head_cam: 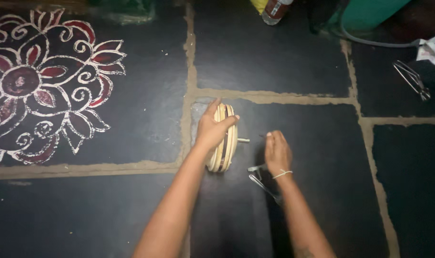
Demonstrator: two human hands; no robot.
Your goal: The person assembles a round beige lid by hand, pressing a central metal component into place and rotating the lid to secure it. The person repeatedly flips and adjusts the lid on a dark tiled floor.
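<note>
Nearest to me, two bare forearms reach out over the dark stone floor (131, 200), which is laid in big slabs with pale mortar seams.

The right hand (277, 153) lies low on the slab, a thin white thread tied round its wrist. Its fingertips are drawn together on something thin and dark at their tips; it is too small to tell what. Just under and beside the wrist lies a metal clip (258, 177), on the floor and partly covered by the arm.

To the left of it, the left hand (212, 128) is clamped over the top of a wheel (223, 143), fingers curled across the rim, thumb on the near side. The wheel is pale wood with a dark groove, stands on edge on the slab just right of a vertical seam, and has a short axle (244, 140) sticking out toward the right hand. Hand and axle tip are near each other but apart.

Farther off to the left, a white and red flower drawing (41, 81) covers the floor. Toward the far right edge lies a wire tool (412, 79), with a crumpled white bag (434, 48) beyond it. Along the far edge stand a bottle (275, 10) and a green drum (370, 12), with a grey hose (370, 42) curving past its base.
</note>
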